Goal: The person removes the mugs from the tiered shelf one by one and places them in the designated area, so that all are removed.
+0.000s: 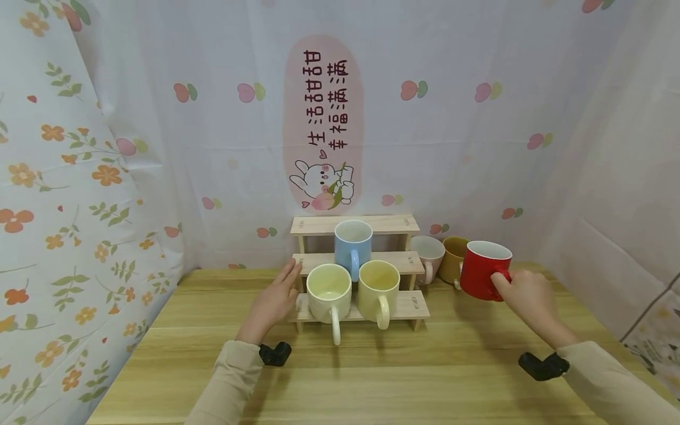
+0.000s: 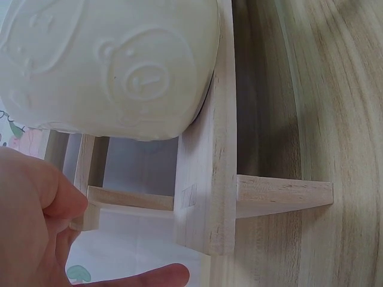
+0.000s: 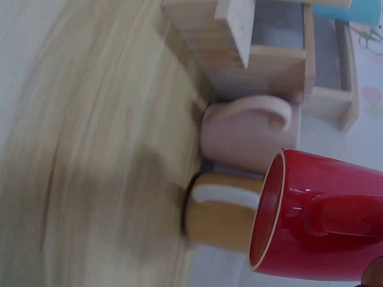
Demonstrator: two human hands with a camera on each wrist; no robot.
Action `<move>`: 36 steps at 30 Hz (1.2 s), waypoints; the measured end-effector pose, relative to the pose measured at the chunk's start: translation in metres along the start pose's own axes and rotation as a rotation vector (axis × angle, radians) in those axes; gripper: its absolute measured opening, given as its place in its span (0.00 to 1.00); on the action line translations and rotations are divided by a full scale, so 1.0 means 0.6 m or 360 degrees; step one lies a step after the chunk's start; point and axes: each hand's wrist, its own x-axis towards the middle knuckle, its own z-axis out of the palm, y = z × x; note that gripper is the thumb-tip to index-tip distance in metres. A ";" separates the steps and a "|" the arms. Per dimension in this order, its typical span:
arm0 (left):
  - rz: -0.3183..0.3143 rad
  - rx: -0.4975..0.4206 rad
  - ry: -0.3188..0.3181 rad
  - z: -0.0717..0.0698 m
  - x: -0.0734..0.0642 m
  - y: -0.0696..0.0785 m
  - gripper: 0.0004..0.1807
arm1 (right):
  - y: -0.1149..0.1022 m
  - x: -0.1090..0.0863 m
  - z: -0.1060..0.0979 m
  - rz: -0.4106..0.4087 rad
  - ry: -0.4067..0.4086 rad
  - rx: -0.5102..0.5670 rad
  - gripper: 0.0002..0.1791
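Observation:
A red mug (image 1: pixel 480 273) with a white inside is held up above the table on the right. My right hand (image 1: pixel 526 298) grips it by the handle, and in the right wrist view the mug's red side (image 3: pixel 329 203) fills the lower right. At the left end of a three-step wooden shelf (image 1: pixel 313 264), my left hand (image 1: pixel 273 304) touches the middle step with its fingers extended. On that step stands a blue mug (image 1: pixel 353 239). The bottom step bears a pale green mug (image 1: pixel 328 289) and a yellow mug (image 1: pixel 378 289), handles toward me.
Right of the shelf, a pale pink mug (image 1: pixel 429 255) and a mustard mug (image 1: pixel 453 257) stand side by side on the wood-grain table (image 1: pixel 340 378). A patterned cloth (image 1: pixel 462 147) hangs behind, with floral cloth (image 1: pixel 69 236) along the left.

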 end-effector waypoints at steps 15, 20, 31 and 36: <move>-0.0025 0.0003 -0.0002 0.000 -0.001 0.003 0.30 | 0.060 -0.011 0.028 0.0143 -0.0168 -0.0110 0.25; -0.0013 0.0009 0.0008 0.001 0.000 0.002 0.30 | 0.072 -0.013 0.040 0.0159 -0.0155 -0.0118 0.25; -0.0004 0.0006 0.0022 -0.001 0.001 0.002 0.30 | 0.090 -0.007 0.056 0.0241 -0.0243 -0.0140 0.25; -0.0010 0.0013 0.0015 0.001 0.001 0.003 0.30 | 0.097 -0.003 0.064 0.0258 -0.0254 -0.0151 0.26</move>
